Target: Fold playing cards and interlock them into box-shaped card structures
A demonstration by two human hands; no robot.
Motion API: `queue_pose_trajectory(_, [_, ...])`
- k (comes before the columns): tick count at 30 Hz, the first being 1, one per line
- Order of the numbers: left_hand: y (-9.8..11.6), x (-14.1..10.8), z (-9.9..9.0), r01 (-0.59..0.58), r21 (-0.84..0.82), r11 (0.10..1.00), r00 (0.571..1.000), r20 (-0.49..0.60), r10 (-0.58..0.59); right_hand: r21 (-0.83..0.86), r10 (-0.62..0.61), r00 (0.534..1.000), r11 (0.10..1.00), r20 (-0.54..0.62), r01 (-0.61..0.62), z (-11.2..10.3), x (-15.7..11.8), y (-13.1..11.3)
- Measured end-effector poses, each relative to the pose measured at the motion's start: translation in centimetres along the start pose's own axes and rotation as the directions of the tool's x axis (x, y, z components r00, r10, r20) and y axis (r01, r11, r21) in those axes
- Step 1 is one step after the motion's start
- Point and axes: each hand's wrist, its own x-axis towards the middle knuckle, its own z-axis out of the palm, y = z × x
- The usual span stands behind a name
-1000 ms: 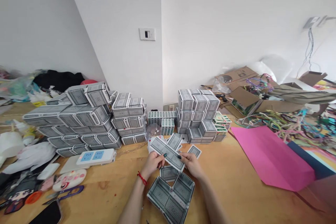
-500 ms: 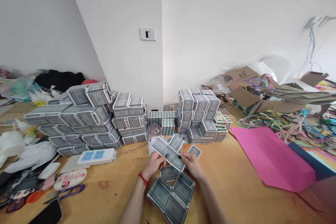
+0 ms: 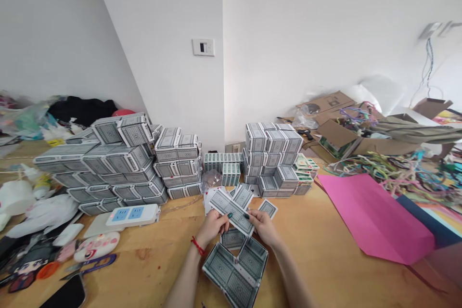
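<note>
A long strip of patterned playing cards is held slantwise above the table. My left hand pinches its lower left side, thumb on top. At its right side, my right hand pinches the same strip. Just below the hands sits a heart-shaped open box made of cards, its notch pointing away from me. A loose card lies between the strip and the box, partly covered. More loose cards lie behind the strip, and a single card rests beyond my right hand.
Stacked card boxes stand at the left and right, with green card packs between. A power strip, scissors and phone lie left. Pink paper, cords and a cardboard box are right.
The card strip has shifted very slightly in my fingers. Both hands keep their hold, and the heart-shaped box is in the same place.
</note>
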Motion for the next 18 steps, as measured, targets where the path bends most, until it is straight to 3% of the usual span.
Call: queue_pose_trajectory(18, [0.26, -0.2, 0.23, 0.022, 0.015, 1.0, 1.0, 0.017, -0.022, -0.025, -0.016, 1.0, 1.0, -0.001, 0.016, -0.01, 0.28, 0.69])
